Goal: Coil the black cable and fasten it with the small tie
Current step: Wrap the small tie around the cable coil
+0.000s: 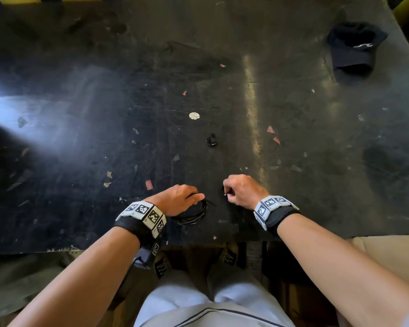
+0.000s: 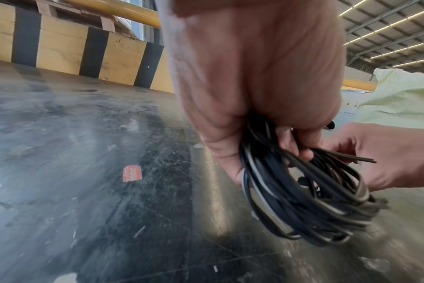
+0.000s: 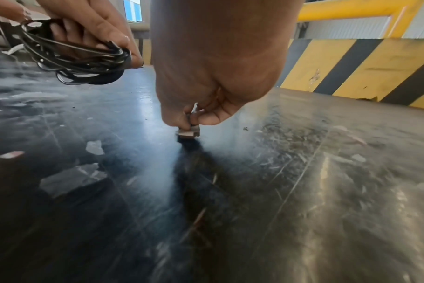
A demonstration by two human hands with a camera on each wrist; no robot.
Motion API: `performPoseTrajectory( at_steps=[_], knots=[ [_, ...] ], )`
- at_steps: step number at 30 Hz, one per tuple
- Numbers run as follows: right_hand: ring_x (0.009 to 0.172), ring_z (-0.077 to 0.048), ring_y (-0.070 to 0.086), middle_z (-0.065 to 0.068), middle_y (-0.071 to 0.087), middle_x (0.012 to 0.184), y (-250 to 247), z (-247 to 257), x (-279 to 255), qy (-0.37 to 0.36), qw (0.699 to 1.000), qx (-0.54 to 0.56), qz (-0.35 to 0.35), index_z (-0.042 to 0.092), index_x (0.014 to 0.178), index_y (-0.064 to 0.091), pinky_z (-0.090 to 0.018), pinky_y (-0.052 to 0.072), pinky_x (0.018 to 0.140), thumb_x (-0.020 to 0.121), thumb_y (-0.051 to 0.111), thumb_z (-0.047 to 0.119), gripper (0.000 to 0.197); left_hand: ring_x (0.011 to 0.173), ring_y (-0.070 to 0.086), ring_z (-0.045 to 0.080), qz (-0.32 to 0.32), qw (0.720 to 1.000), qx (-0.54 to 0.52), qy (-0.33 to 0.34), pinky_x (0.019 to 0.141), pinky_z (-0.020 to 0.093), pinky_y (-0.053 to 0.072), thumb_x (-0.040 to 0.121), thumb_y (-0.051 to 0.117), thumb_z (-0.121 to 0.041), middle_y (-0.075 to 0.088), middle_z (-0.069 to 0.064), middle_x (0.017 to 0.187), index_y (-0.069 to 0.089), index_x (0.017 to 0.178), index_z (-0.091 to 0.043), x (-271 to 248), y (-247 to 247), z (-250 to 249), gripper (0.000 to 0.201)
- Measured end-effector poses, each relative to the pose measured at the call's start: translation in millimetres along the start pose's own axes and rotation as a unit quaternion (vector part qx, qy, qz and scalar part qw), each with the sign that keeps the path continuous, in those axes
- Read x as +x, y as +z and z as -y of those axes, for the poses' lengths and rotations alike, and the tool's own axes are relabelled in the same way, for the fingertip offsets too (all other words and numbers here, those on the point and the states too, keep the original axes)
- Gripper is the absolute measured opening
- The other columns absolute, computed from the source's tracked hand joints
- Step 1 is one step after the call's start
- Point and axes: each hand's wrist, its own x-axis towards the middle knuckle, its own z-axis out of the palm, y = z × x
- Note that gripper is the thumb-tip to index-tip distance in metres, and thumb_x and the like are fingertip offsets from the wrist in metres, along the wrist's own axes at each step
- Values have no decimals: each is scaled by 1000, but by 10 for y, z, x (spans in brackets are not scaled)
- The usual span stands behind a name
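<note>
Left hand (image 1: 177, 197) gripping coiled cable (image 2: 303, 201); right hand (image 1: 242, 191), at its 3 o'clock, pinching the tie (image 3: 188, 132) off the counter (image 1: 316, 138). Next, likely: wrapping it round the coil.

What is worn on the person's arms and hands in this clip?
Both forearms are bare, with no sleeves, and the hands are ungloved. Each wrist carries a black strap: the left band and the right band hold pale grey blocks printed with black-and-white square markers. A dark cable hangs below the left band.
</note>
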Motion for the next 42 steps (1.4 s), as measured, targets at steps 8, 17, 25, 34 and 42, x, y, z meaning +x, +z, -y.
performPoseTrajectory(
  at_steps=[8, 17, 25, 34, 42],
  knots=[
    [88, -25, 57, -5, 65, 84, 27, -42, -9, -60, 996, -67, 25, 13, 88, 64, -42, 54, 71, 87, 67, 13, 3, 58, 56, 7, 4, 1000, 2, -1, 51, 14, 41, 106, 41, -47, 61, 0, 74, 61, 94, -13, 33, -1, 55, 41],
    [92, -27, 60, -5, 68, 87, -84, 3, -71, -91, 976, -193, 45, 18, 102, 58, -38, 49, 76, 92, 62, 20, 11, 70, 61, 15, 17, 1000, 7, 2, 64, 26, 49, 105, 41, -50, 69, 10, 88, 60, 88, -19, 117, -9, 12, 40],
    [103, -25, 55, -4, 64, 91, -206, 51, -87, -78, 970, -210, 94, 21, 104, 51, -40, 47, 88, 95, 58, 25, 12, 72, 64, 15, 25, 1000, 4, -4, 64, 24, 50, 105, 42, -49, 71, 9, 90, 61, 88, -20, 159, -50, -44, 38],
    [103, -22, 61, 4, 73, 111, -355, 78, -164, 11, 981, -90, 173, 27, 89, 58, -44, 47, 94, 84, 65, 32, 9, 79, 62, 14, 7, 999, 46, -23, 58, 21, 31, 108, 36, -45, 59, -4, 78, 62, 99, -13, 21, -153, -286, 43],
    [87, -6, 70, 10, 77, 92, -379, 109, -174, 60, 980, 185, 50, 27, 76, 66, -31, 56, 90, 78, 75, 21, 11, 67, 56, 7, -2, 998, 54, -18, 56, 21, 32, 108, 36, -46, 58, -3, 73, 60, 96, -14, -95, -216, -298, 42]
  ],
)
